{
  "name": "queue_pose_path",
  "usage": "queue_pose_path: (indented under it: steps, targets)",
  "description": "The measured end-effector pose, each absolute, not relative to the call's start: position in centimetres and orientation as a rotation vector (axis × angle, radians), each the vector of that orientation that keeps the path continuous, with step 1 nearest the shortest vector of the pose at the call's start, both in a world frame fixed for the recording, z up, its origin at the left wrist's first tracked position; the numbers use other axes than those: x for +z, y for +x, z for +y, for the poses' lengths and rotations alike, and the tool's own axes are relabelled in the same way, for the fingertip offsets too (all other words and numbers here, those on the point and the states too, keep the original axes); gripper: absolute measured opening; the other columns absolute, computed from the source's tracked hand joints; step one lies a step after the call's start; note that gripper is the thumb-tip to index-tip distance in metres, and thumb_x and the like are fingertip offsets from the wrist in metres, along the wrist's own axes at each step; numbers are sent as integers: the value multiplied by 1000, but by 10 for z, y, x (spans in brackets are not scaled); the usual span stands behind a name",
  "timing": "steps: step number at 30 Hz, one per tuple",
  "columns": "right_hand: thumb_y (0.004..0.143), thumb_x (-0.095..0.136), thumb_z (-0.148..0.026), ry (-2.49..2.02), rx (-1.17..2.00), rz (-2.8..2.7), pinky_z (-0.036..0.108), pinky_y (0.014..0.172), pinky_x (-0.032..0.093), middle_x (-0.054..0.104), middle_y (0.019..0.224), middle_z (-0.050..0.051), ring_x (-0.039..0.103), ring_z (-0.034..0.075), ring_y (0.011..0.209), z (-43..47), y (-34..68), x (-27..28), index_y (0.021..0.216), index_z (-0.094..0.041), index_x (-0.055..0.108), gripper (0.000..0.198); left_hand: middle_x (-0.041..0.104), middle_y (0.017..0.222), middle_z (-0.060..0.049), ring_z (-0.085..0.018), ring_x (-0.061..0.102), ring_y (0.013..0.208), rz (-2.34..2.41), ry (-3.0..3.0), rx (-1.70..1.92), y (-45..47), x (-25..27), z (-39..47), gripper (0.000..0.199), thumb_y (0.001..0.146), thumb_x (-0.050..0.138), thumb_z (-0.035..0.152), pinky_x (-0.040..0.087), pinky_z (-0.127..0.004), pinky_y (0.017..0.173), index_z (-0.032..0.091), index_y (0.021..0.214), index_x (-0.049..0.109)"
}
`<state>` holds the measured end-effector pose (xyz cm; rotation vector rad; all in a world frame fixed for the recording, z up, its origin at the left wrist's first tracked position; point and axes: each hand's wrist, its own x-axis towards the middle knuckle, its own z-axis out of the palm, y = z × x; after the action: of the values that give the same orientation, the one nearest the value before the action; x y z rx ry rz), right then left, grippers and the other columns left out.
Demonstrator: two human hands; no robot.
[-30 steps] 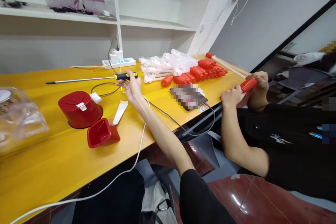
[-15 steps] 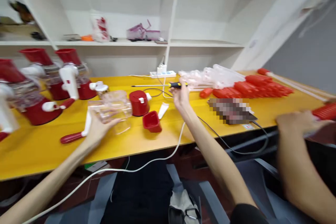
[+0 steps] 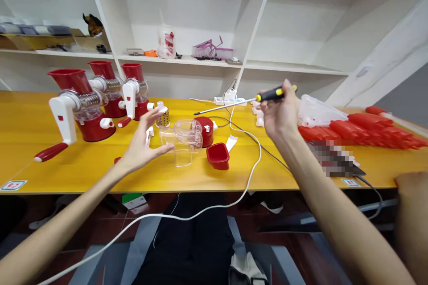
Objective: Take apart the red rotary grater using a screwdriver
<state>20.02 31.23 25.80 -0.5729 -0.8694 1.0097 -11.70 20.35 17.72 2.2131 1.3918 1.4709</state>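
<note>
My left hand [image 3: 143, 144] is open, thumb and fingers spread, just left of a clear plastic grater housing [image 3: 187, 136] lying on the table. Whether a fingertip touches the housing I cannot tell. Partly behind this hand is a white crank part, with a bit of its red handle [image 3: 117, 160] showing. Raised above the table, my right hand [image 3: 282, 113] is closed around a black and yellow screwdriver [image 3: 272, 94], its shaft pointing left. A metal grating drum [image 3: 163, 118], a red base [image 3: 206, 131], a red square hopper [image 3: 218, 156] and a small white piece [image 3: 231, 143] lie around the housing.
Several assembled red and white rotary graters [image 3: 90, 120] stand at the left. Red plastic parts [image 3: 361, 131] and a clear bag [image 3: 317, 111] lie at the right. A white cable [image 3: 200, 211] crosses my lap to the power strip [image 3: 230, 100]. A co-worker's arm [image 3: 411, 213] shows at the right edge.
My left hand has come off the clear housing and opened to its left. My right hand has lifted the screwdriver higher. The view has turned left.
</note>
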Motion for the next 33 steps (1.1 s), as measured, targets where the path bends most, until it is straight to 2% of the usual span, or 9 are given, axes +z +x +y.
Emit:
queue_pose_path:
  steps: [3, 5, 7, 10, 16, 21, 23, 27, 33]
  targets:
    - [95, 46, -33, -501, 795, -1138, 15, 37, 44, 69, 65, -4, 50, 5, 37, 295, 172, 296, 80, -23, 38, 20, 49, 147, -18, -36, 49, 136, 1524, 2505, 928, -109, 210, 214, 96, 70, 74, 69, 40, -51, 113, 20, 145, 39]
    - [94, 52, -44, -416, 614, -1298, 19, 32, 42, 68, 62, -6, 52, 9, 35, 285, 150, 316, 83, -25, 35, 27, 59, 136, -18, -38, 60, 122, 1594, 2574, 619, -102, 221, 223, 94, 72, 69, 73, 49, -48, 99, 17, 143, 42]
    - [90, 59, -52, -367, 539, -1402, 22, 29, 40, 66, 60, -7, 54, 13, 34, 277, 134, 329, 84, -26, 33, 37, 65, 129, -17, -36, 66, 112, 1633, 2620, 496, -98, 224, 230, 84, 78, 63, 71, 52, -43, 88, 17, 140, 45]
    - [89, 63, -50, -362, 507, -1513, 24, 27, 36, 66, 60, -7, 53, 13, 34, 268, 121, 339, 83, -27, 33, 38, 68, 123, -16, -34, 68, 107, 1612, 2672, 489, -98, 221, 236, 76, 82, 60, 68, 50, -38, 83, 17, 138, 48]
    - [90, 64, -50, -448, 552, -1603, 21, 29, 32, 63, 58, -9, 49, 9, 34, 260, 109, 343, 82, -27, 36, 37, 68, 125, -15, -30, 68, 105, 1472, 2637, 556, -108, 216, 238, 78, 78, 65, 69, 49, -33, 81, 18, 135, 51]
    - [90, 63, -51, -390, 554, -1653, 19, 30, 31, 62, 56, -9, 48, 8, 33, 250, 105, 342, 83, -26, 35, 38, 63, 134, -17, -30, 64, 116, 1432, 2675, 690, -112, 211, 218, 79, 81, 68, 61, 48, -37, 92, 15, 141, 44]
    - [92, 61, -48, -348, 530, -1669, 19, 29, 30, 62, 56, -9, 47, 8, 32, 240, 103, 340, 84, -26, 35, 35, 62, 135, -17, -30, 62, 118, 1460, 2740, 733, -111, 209, 206, 78, 82, 70, 56, 47, -38, 94, 15, 143, 42]
    - [96, 57, -36, -206, 463, -1682, 23, 26, 27, 59, 56, -9, 47, 9, 33, 217, 98, 333, 88, -26, 38, 23, 66, 125, -15, -31, 65, 109, 1547, 2855, 699, -106, 207, 188, 79, 77, 78, 50, 49, -38, 87, 16, 140, 46]
    - [96, 56, -31, -163, 470, -1710, 26, 32, 34, 54, 63, -7, 54, 11, 44, 197, 94, 325, 94, -29, 43, 12, 67, 119, -14, -30, 65, 106, 1546, 2937, 661, -101, 206, 186, 76, 78, 78, 48, 50, -37, 84, 17, 140, 47]
